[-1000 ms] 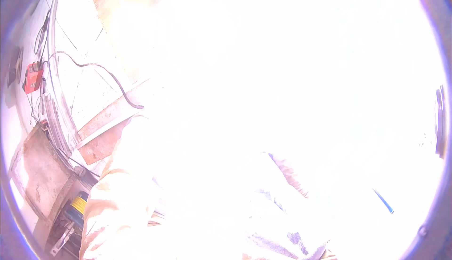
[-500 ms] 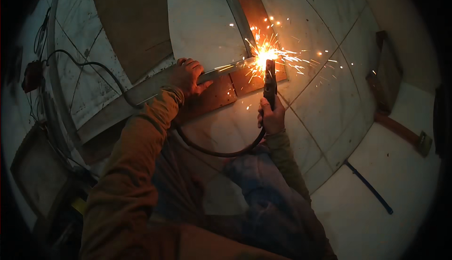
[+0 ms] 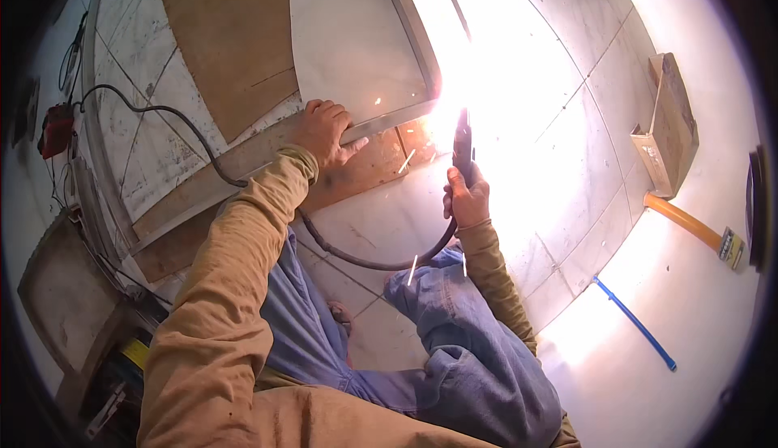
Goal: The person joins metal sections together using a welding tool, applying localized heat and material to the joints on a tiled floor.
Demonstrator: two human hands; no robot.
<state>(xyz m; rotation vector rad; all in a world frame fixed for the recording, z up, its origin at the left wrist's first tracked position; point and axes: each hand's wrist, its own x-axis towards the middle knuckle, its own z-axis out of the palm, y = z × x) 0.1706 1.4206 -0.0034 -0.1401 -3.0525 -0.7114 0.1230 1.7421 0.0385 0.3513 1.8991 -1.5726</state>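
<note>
My left hand (image 3: 322, 133) is closed over a flat grey metal bar (image 3: 393, 116), part of a frame on the tiled floor. The bar meets another metal bar (image 3: 405, 22) at a corner. In my right hand (image 3: 468, 197) is a dark welding electrode holder (image 3: 463, 146), pointing away from me at that corner. A white-hot glare at its tip hides the joint and any electrode. From the holder a thick black cable (image 3: 365, 263) loops back under my left forearm. Reddish-brown boards (image 3: 365, 167) lie beneath the frame.
A brown sheet (image 3: 227, 42) lies at the far left. Near the left edge stands a red box (image 3: 57, 130) with wires. To the right are a tan angular piece (image 3: 671, 136), an orange handle (image 3: 685, 221) and a blue rod (image 3: 636, 322). My jeans-clad knee (image 3: 470, 318) is close below.
The orange spray of sparks at the corner has become a broad white glare that lights the whole floor. Both hands and the electrode holder stay almost in place.
</note>
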